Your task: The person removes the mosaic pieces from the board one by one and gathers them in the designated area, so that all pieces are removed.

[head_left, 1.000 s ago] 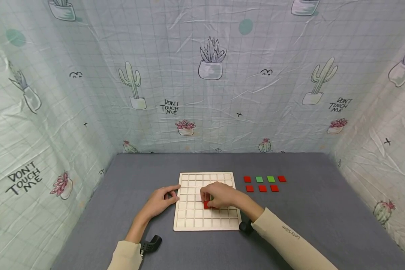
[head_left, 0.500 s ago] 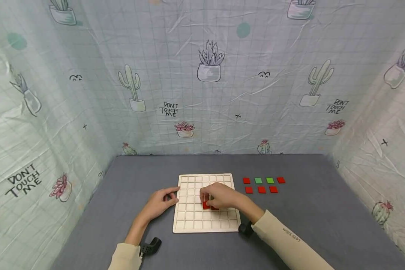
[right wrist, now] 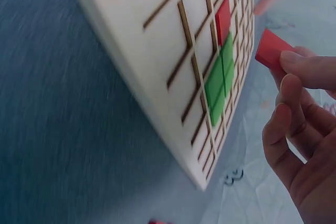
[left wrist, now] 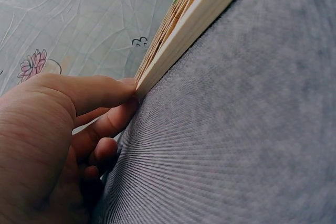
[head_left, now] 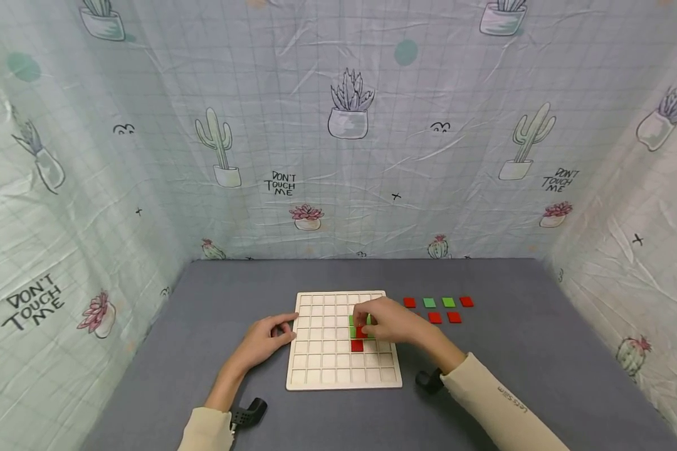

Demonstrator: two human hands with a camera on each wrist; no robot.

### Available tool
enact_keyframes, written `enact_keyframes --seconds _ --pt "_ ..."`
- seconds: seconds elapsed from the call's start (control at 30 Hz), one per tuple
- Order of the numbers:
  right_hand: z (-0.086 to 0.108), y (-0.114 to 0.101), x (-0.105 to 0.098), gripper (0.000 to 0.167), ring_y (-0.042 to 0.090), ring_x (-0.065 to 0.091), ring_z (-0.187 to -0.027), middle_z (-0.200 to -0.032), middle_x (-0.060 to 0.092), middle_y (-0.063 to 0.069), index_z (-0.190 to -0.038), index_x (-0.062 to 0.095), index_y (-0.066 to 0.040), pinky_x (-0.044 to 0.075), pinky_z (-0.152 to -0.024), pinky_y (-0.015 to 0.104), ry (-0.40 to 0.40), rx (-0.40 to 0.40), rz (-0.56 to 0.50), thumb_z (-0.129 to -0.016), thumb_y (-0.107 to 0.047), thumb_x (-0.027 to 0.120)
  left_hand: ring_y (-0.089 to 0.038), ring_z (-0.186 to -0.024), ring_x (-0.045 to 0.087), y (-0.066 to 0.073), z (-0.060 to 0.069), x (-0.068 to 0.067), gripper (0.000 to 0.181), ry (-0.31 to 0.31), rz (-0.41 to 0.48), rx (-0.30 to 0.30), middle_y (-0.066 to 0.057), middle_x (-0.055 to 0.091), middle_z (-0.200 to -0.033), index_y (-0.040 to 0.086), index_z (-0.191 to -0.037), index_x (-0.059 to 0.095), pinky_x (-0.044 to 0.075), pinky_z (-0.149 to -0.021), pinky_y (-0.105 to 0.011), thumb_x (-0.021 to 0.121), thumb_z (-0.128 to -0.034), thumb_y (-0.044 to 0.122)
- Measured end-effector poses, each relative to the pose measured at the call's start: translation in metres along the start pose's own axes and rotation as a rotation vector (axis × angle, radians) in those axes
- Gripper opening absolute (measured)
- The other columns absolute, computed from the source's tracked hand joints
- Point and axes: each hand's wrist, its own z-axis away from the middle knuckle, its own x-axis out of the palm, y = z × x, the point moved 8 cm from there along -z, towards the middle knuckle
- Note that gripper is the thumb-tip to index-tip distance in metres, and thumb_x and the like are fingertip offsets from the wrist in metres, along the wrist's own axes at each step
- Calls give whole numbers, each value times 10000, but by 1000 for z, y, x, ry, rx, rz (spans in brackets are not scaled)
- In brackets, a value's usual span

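My right hand (head_left: 393, 319) pinches a red square tile (right wrist: 271, 48) between thumb and fingertips, tilted and apart from the wooden grid board (head_left: 316, 361). On the board, several green tiles (right wrist: 216, 87) sit together in neighbouring cells, partly hidden by that hand in the head view. A single red tile (head_left: 357, 346) lies in the cell just nearer than the green ones. My left hand (head_left: 264, 338) touches the board's left edge, its thumb and index finger spread apart along it; the left wrist view shows the thumb (left wrist: 102, 92) against the board's corner.
To the right of the board, loose tiles lie on the grey cloth in two rows: several red ones (head_left: 454, 317), a teal-green one (head_left: 429, 302) and a light green one (head_left: 448, 302). A patterned curtain (head_left: 350, 181) stands behind and at both sides.
My right hand has shifted right and slightly away with the red tile, uncovering the red tile in its cell and part of the green ones. The left hand stays at the board's edge.
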Motion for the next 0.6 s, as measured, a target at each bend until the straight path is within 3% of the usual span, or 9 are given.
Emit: enact_keyframes --seconds 0.33,0.6 --pt "36 30 -28 112 84 583 -696 -929 728 8 -1006 703 -116 496 -648 255 49 57 -47 -958 -17 682 -83 -625 499 -2 1 1 459 -3 5 -15 79 683 -945 165 -1421 645 410 -618 -250 723 -984 284" --pt "76 70 -50 123 60 565 -714 -927 715 -3 -989 692 -140 490 -645 253 93 128 -34 -952 -23 699 -76 -621 499 1 1 0 450 -2 2 -8 74 682 -936 158 -1409 654 414 -616 -248 726 -981 277"
